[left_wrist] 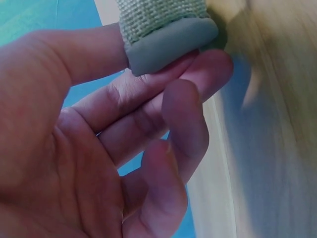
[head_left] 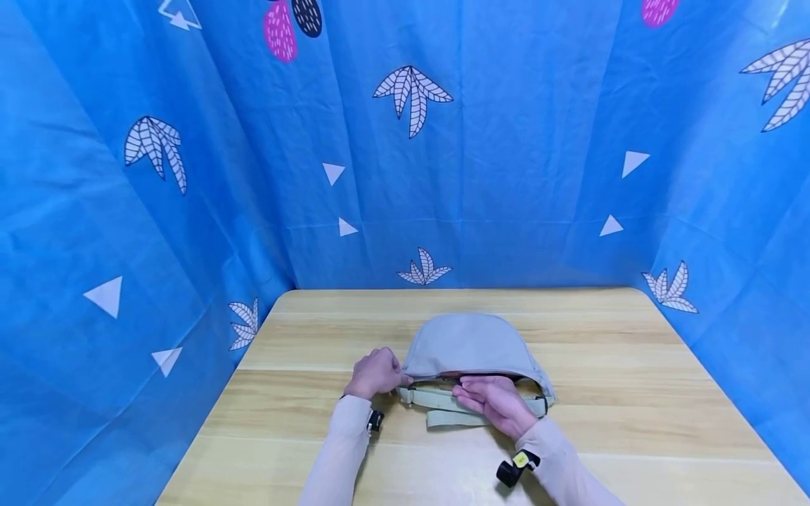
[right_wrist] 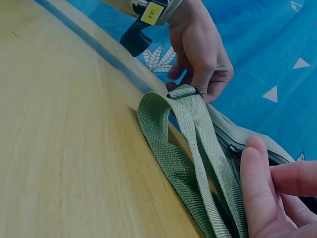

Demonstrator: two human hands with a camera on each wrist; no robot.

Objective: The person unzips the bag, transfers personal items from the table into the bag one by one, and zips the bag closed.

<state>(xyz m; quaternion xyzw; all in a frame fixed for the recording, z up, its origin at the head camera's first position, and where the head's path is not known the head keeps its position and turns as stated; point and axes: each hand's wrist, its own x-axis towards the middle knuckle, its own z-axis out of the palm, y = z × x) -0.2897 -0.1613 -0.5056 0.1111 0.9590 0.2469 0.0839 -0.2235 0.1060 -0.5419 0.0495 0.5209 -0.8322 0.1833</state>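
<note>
Bag at mid-table, zipper partly open. Your left hand pinches the bag's left strap end; your right hand, fingers straight, rests at the zipper. Most of the zipper work seems left.

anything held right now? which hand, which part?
Left hand pinches the bag by its left end tab, where the strap joins. Right hand rests at the zipper; no clear grip visible.
</note>
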